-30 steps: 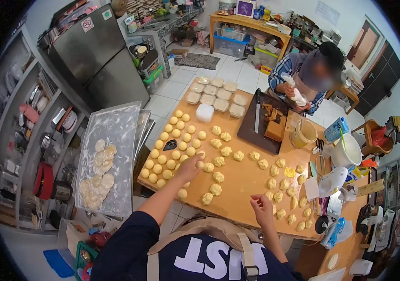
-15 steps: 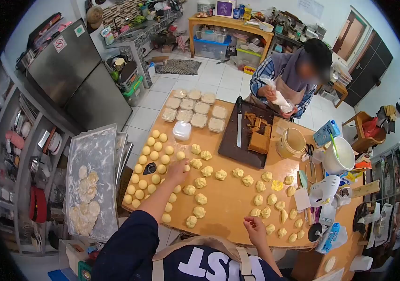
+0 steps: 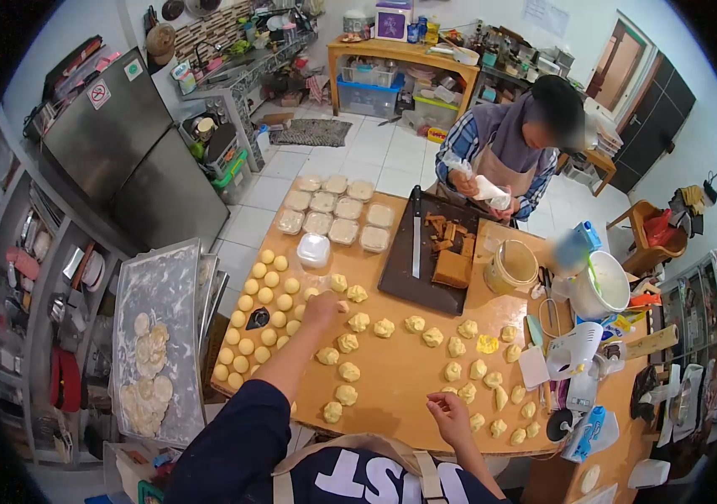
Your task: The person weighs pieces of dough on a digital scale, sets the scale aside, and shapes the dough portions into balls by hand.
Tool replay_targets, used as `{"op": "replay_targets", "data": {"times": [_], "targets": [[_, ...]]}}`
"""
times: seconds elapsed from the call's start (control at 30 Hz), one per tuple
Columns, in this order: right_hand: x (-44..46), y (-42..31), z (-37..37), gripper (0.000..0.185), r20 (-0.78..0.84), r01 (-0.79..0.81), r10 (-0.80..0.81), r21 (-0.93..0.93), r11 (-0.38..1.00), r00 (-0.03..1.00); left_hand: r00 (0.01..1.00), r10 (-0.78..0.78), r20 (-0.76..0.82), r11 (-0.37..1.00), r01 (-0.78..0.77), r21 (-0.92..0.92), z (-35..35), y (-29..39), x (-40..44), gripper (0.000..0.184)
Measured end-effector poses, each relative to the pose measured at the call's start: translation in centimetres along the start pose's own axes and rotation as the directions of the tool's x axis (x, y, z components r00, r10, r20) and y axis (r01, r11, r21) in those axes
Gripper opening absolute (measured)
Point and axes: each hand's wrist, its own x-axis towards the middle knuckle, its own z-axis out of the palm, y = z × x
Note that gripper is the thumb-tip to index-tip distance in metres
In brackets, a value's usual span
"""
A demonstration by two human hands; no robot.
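Observation:
My left hand reaches over the left part of the table, its fingers closed around a rough dough lump that is mostly covered by them. Beside it on the left are rows of smooth dough balls. More rough lumps, such as one dough lump, form a loose column to its right. Low over the front edge is my right hand, empty, with fingers loosely bent and apart. Several small dough pieces lie just right of it.
Across the table a person holds a white piping bag. A dark tray carries a knife and brown cake. Filled plastic tubs stand at the back left; a hand mixer and white bucket sit right.
My left hand has moved slightly right, from beside the smooth balls onto a rough lump. My right hand stays near the front edge. The view has shifted a little.

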Motion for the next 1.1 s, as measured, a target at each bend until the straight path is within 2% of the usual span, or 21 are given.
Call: {"op": "replay_targets", "data": {"times": [0.07, 0.17, 0.2, 0.23, 0.27, 0.3, 0.37, 0.4, 0.47, 0.5, 0.57, 0.6, 0.63, 0.7, 0.73, 0.77, 0.87, 0.93, 0.97, 1.03, 1.1], "targets": [[-0.2, 0.3, -0.2, 0.018, -0.025, -0.001, 0.001, 0.020, 1.000, 1.000, 0.962, 0.005, -0.271, 0.970, -0.071, -0.232, -1.5, -0.4, 0.1, 0.022], [0.3, 0.1, 0.0, 0.020, -0.007, 0.014, -0.014, 0.028, 1.000, 1.000, 0.921, -0.278, -0.273, 0.816, 0.076, -0.573, -5.5, 1.6, -0.5, 0.024], [0.7, -0.3, 0.2, 0.021, 0.008, 0.023, -0.023, 0.025, 0.999, 1.000, 0.924, -0.283, -0.257, 0.659, -0.007, -0.752, -6.6, 2.5, -1.0, 0.025], [1.2, -1.2, 0.5, 0.023, -0.012, 0.099, -0.099, 0.024, 0.995, 0.995, 0.930, -0.281, -0.239, 0.458, -0.089, -0.884, -7.6, 3.7, -1.5, 0.027], [1.8, -2.5, 0.9, 0.025, -0.033, 0.173, -0.172, 0.021, 0.985, 0.985, 0.937, -0.272, -0.221, 0.226, -0.161, -0.961, -8.6, 4.9, -2.2, 0.028], [2.3, -3.9, 1.4, 0.027, -0.054, 0.244, -0.243, 0.014, 0.970, 0.968, 0.953, -0.291, -0.080, 0.157, -0.035, -0.987, -10.1, 6.6, -3.3, 0.031], [3.2, -7.2, 3.2, 0.031, -0.161, 0.357, -0.328, 0.209, 0.910, 0.931, 0.970, -0.206, 0.128, -0.153, 0.097, -0.983, -11.9, 9.6, -5.9, 0.031], [3.2, -9.5, 4.1, 0.030, -0.178, 0.351, -0.305, 0.380, 0.856, 0.936, 0.965, -0.140, 0.224, -0.300, 0.174, -0.938, -12.3, 10.7, -7.3, 0.031], [2.1, -13.5, 5.3, 0.029, -0.191, 0.317, -0.257, 0.679, 0.663, 0.947, 0.959, -0.029, 0.280, -0.301, 0.259, -0.918, -12.7, 12.3, -9.8, 0.030], [1.9, -13.0, 5.6, 0.028, -0.124, 0.286, -0.271, 0.644, 0.710, 0.954, 0.952, 0.022, 0.305, -0.298, 0.297, -0.907, -12.9, 12.7, -11.0, 0.030], [1.8, -12.1, 6.1, 0.025, 0.021, 0.226, -0.285, 0.556, 0.800, 0.958, 0.964, 0.128, 0.233, -0.340, 0.263, -0.903, -13.3, 13.0, -13.1, 0.033], [1.3, -12.2, 6.2, 0.024, 0.013, 0.221, -0.277, 0.565, 0.795, 0.961, 0.965, 0.177, 0.193, -0.362, 0.247, -0.899, -13.5, 13.0, -14.2, 0.035], [0.6, -12.5, 6.1, 0.023, 0.006, 0.216, -0.268, 0.572, 0.791, 0.963, 0.971, 0.120, 0.209, -0.403, 0.240, -0.883, -13.6, 13.0, -15.5, 0.042], [-0.3, -12.8, 6.6, 0.021, -0.047, 0.270, -0.299, 0.577, 0.771, 0.953, 0.956, 0.213, 0.203, -0.696, 0.294, -0.655, -14.6, 13.5, -17.4, 0.045], [-0.7, -12.9, 7.1, 0.020, -0.094, 0.327, -0.337, 0.575, 0.750, 0.937, 0.947, 0.262, 0.187, -0.802, 0.321, -0.504, -15.0, 14.0, -18.3, 0.047], [-1.0, -12.9, 7.6, 0.019, -0.141, 0.384, -0.374, 0.571, 0.725, 0.917, 0.942, 0.290, 0.167, -0.832, 0.335, -0.443, -15.4, 14.6, -19.2, 0.043], [-2.3, -13.5, 8.3, 0.024, -0.012, 0.301, -0.358, 0.571, 0.764, 0.933, 0.933, 0.080, 0.351, -0.698, 0.304, -0.648, -13.5, 14.9, -20.2, 0.038], [-2.9, -14.0, 8.2, 0.029, 0.091, 0.203, -0.323, 0.610, 0.766, 0.942, 0.944, -0.031, 0.329, -0.484, 0.274, -0.831, -13.8, 15.0, -20.5, 0.038], [-3.1, -14.1, 7.9, 0.031, 0.141, 0.154, -0.305, 0.624, 0.766, 0.942, 0.948, -0.082, 0.308, -0.359, 0.260, -0.896, -14.2, 15.2, -20.5, 0.038], [-2.9, -13.3, 7.3, 0.034, 0.289, 0.034, -0.303, 0.672, 0.740, 0.908, 0.985, -0.095, 0.147, -0.041, 0.144, -0.989, -14.2, 14.5, -20.3, 0.035], [-2.6, -12.6, 6.6, 0.035, 0.370, -0.037, -0.306, 0.687, 0.726, 0.877, 0.999, -0.041, -0.014, 0.291, -0.001, -0.957, -15.4, 14.1, -20.0, 0.032]]}}
